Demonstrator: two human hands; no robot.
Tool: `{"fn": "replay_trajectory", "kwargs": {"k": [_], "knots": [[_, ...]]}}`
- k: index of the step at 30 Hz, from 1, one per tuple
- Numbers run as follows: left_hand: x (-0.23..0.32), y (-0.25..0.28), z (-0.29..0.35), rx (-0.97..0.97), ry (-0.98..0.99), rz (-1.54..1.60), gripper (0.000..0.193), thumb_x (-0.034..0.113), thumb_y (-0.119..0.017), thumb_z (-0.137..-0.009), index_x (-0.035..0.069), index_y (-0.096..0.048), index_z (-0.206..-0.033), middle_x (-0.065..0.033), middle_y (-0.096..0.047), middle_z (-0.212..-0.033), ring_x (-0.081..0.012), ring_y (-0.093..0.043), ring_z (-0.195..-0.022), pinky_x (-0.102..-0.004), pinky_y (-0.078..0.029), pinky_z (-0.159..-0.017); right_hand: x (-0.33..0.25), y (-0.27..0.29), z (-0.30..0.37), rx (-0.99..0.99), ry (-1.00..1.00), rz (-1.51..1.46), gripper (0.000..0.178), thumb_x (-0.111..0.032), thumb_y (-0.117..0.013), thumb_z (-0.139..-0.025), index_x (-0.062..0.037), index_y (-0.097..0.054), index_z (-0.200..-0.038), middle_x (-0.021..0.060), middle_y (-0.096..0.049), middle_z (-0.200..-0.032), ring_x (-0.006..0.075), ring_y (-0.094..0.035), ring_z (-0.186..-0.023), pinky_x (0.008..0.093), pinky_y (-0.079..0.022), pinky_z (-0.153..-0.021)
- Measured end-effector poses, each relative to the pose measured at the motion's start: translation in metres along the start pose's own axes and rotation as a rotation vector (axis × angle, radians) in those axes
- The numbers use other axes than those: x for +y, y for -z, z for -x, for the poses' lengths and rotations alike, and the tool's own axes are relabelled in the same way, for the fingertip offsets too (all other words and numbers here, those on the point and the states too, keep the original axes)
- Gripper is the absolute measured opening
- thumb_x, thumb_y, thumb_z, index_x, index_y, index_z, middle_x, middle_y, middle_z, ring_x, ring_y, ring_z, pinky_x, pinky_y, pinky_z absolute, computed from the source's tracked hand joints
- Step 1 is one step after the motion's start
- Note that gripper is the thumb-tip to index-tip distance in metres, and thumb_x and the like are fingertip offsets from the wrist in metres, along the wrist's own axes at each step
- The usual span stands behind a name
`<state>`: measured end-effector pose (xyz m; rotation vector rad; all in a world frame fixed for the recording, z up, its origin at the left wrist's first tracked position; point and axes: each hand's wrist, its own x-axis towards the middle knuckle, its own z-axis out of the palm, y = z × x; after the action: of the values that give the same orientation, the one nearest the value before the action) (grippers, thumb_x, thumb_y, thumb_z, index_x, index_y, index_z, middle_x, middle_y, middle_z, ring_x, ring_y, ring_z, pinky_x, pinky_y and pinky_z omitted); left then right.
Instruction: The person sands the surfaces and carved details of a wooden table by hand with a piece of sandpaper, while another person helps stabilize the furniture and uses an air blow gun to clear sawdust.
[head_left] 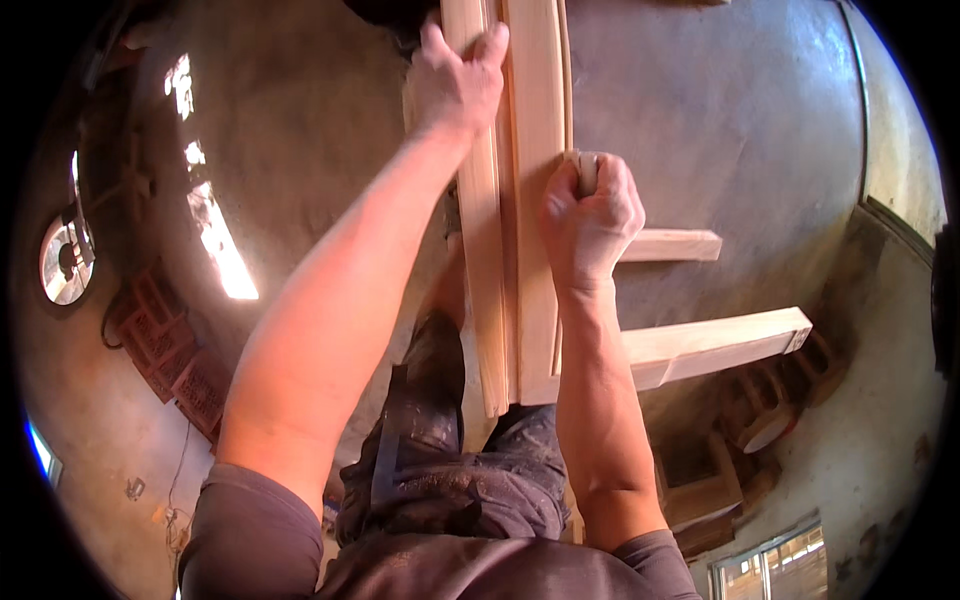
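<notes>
A long, narrow moulded wooden strip (484, 270) runs away from my body, close beside a wider pale board (538, 200) with a dark groove between them. My left hand (460, 85) is closed over the far part of the strip, thumb on its right side and fingers toward its left. Curled into a fist at the board's right edge, my right hand (597, 215) grips a small pale piece (586, 172) that sticks out above the thumb. The rest of that piece is hidden in the fingers.
Two timber bars, a shorter one (675, 245) and a longer one (720, 345), jut out to the right beneath the board. Stacked red-brown bricks (155, 335) stand at the left. Wooden furniture parts (705, 485) lie at the lower right. Sunlight streaks the concrete floor (310, 150).
</notes>
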<state>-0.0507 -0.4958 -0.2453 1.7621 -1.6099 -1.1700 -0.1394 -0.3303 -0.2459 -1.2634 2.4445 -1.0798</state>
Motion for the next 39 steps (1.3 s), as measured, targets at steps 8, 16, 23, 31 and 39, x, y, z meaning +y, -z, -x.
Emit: {"fn": "replay_trajectory", "kwargs": {"k": [8,16,23,31,39], "knots": [[0.0,0.009,-0.012,0.03,0.057,-0.07,0.066,0.048,-0.066,-0.093,0.003,-0.052,-0.14,-0.0244,-0.066,-0.123,-0.0418,-0.064,-0.113,-0.0481,-0.052,-0.095,0.001,0.027,0.059,-0.037,-0.082,-0.062,0.011,-0.005,-0.068,-0.083,-0.0062,-0.059,-0.076,0.0099,-0.054,-0.068,0.0313,-0.058,-0.06,0.0398,-0.049,-0.053],[-0.011,-0.003,-0.015,0.143,-0.02,-0.044,0.064,0.045,-0.069,-0.094,-0.002,-0.054,-0.135,-0.0273,-0.063,-0.124,-0.0416,-0.062,-0.114,-0.0473,-0.051,-0.095,-0.025,-0.028,-0.073,-0.022,-0.004,0.008,0.015,-0.007,-0.072,-0.083,-0.0052,-0.058,-0.077,0.0148,-0.064,-0.075,0.0378,-0.063,-0.063,0.0446,-0.051,-0.058],[-0.011,-0.001,-0.012,0.149,-0.015,-0.004,0.064,0.042,-0.068,-0.096,-0.002,-0.05,-0.14,-0.0263,-0.062,-0.128,-0.0384,-0.063,-0.115,-0.0452,-0.051,-0.097,-0.026,-0.027,-0.066,-0.119,-0.086,0.033,0.026,-0.01,-0.072,-0.085,-0.0057,-0.05,-0.071,0.0162,-0.062,-0.071,0.0402,-0.062,-0.06,0.0459,-0.051,-0.056],[0.001,0.003,-0.015,0.045,0.058,-0.153,0.072,0.042,-0.065,-0.095,-0.006,-0.044,-0.145,-0.0301,-0.059,-0.13,-0.0458,-0.058,-0.118,-0.0508,-0.05,-0.097,-0.037,-0.084,-0.188,-0.006,0.099,0.09,0.013,-0.009,-0.064,-0.081,-0.004,-0.053,-0.075,0.0218,-0.061,-0.069,0.0453,-0.06,-0.063,0.0536,-0.05,-0.061],[0.006,0.012,-0.012,0.01,0.058,-0.131,0.069,0.039,-0.066,-0.096,-0.006,-0.044,-0.143,-0.0306,-0.059,-0.128,-0.0481,-0.06,-0.112,-0.0519,-0.052,-0.092,-0.036,-0.081,-0.181,-0.047,0.098,0.166,0.015,-0.008,-0.067,-0.079,-0.0046,-0.054,-0.073,0.0215,-0.063,-0.072,0.0449,-0.062,-0.064,0.0495,-0.052,-0.061]]}}
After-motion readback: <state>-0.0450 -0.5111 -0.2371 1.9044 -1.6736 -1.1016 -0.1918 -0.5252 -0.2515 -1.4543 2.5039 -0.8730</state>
